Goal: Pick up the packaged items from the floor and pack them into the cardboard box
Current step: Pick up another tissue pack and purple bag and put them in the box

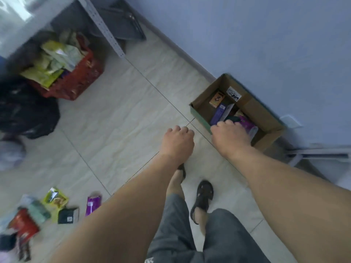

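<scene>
The open cardboard box (263, 112) stands on the floor against the blue wall. In it are an orange carton (217, 99), a purple carton (219, 113) and a magenta packet (247, 123). My right hand (230, 137) hovers over the box's near edge, fingers curled around a dark packet (232, 118) that pokes out beyond the knuckles. To its left, over bare tile, my left hand (177, 141) is a loose, empty fist. At lower left the floor holds a purple packet (92, 205), a yellow-green packet (55, 199), a black packet (68, 215), a teal packet (39, 210) and a red packet (24, 224).
A red basket (79, 82) heaped with pale packets sits at the upper left beside a black plastic bag (24, 111). A grey shelf post (106, 29) rises behind it. A metal frame (319, 154) lies right of the box. My sandalled feet (203, 198) stand below the hands.
</scene>
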